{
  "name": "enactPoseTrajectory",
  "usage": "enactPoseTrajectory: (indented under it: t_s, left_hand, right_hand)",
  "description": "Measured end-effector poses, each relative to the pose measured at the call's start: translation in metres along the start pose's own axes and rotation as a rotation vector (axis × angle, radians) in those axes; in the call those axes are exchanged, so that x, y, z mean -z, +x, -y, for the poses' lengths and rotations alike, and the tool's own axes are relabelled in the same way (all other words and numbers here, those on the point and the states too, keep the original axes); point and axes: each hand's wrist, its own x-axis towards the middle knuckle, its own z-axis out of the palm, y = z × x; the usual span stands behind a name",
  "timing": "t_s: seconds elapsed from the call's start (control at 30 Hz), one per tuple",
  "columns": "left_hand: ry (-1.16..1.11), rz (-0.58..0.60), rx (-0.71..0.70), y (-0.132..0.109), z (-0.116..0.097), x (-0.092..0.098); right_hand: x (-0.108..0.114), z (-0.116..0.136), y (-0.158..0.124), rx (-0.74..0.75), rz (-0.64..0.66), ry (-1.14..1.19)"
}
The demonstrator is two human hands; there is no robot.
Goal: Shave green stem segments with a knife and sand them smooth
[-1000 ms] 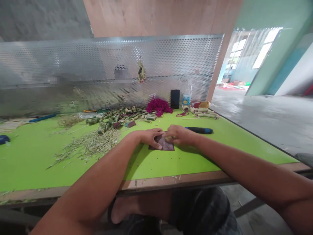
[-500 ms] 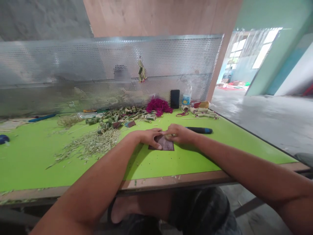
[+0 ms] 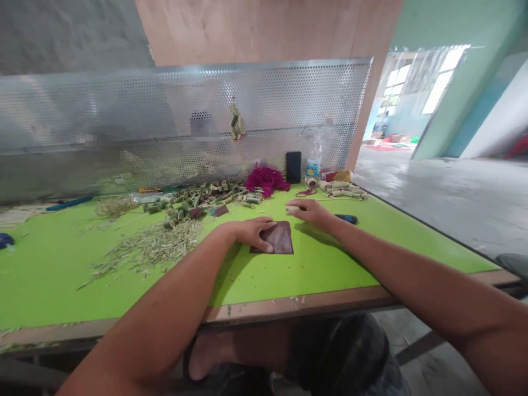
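Observation:
A square brown sheet of sandpaper (image 3: 281, 238) lies on the green tabletop in front of me. My left hand (image 3: 254, 233) rests on its left side, fingers stretched out and thumb apart, pressing it down. Just beyond the sheet's upper right corner, my right hand (image 3: 310, 212) is closed around a short pale bamboo piece (image 3: 292, 210), pinched between thumb and fingers above the table. Behind that hand shows the blue-and-black end of a tool handle (image 3: 348, 219); the rest of it is hidden.
Cut bamboo pieces (image 3: 177, 211) and a heap of shavings (image 3: 165, 242) lie to the left. Magenta yarn (image 3: 267, 180), a phone (image 3: 293, 167), a plastic bottle (image 3: 313, 163) and strung bamboo pieces (image 3: 346, 190) stand or lie along the perforated metal panel (image 3: 272, 104).
My right hand has lifted off the sandpaper and moved up and right with the bamboo piece, uncovering the sheet's upper right part. My left hand stays on the sheet.

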Motion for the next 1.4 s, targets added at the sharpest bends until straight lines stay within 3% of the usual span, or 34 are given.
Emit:
enactPoseTrajectory:
  t_s: [0.13, 0.23, 0.63, 0.93, 1.0, 1.2, 1.33, 1.4]
  left_hand:
    - [0.005, -0.006, 0.006, -0.001, -0.003, 0.000]
    - [0.013, -0.014, 0.009, -0.002, -0.004, 0.000]
    - [0.037, -0.035, -0.010, -0.001, -0.004, -0.002]
    - [0.015, -0.008, 0.016, -0.004, -0.007, 0.001]
    - [0.012, -0.017, 0.013, -0.004, -0.005, 0.000]
    - [0.023, -0.031, -0.007, 0.001, 0.000, -0.003]
    - [0.024, -0.019, -0.023, 0.002, -0.001, -0.002]
    - [0.024, -0.019, -0.016, 0.002, -0.002, -0.001]
  right_hand:
    - [0.002, 0.011, -0.007, -0.126, 0.149, 0.709]
    - [-0.003, 0.022, -0.010, -0.150, 0.180, 0.990]
    - [-0.008, 0.027, -0.009, -0.236, 0.151, 1.037]
    - [-0.007, 0.025, -0.008, -0.175, 0.132, 0.887]
    - [-0.007, 0.021, -0.007, -0.114, 0.144, 0.681]
    - [-0.014, 0.010, -0.007, 0.194, 0.296, -0.215]
    - [-0.017, 0.012, -0.010, 0.356, 0.396, -0.347]
    - [-0.016, 0.013, -0.008, 0.322, 0.392, -0.363]
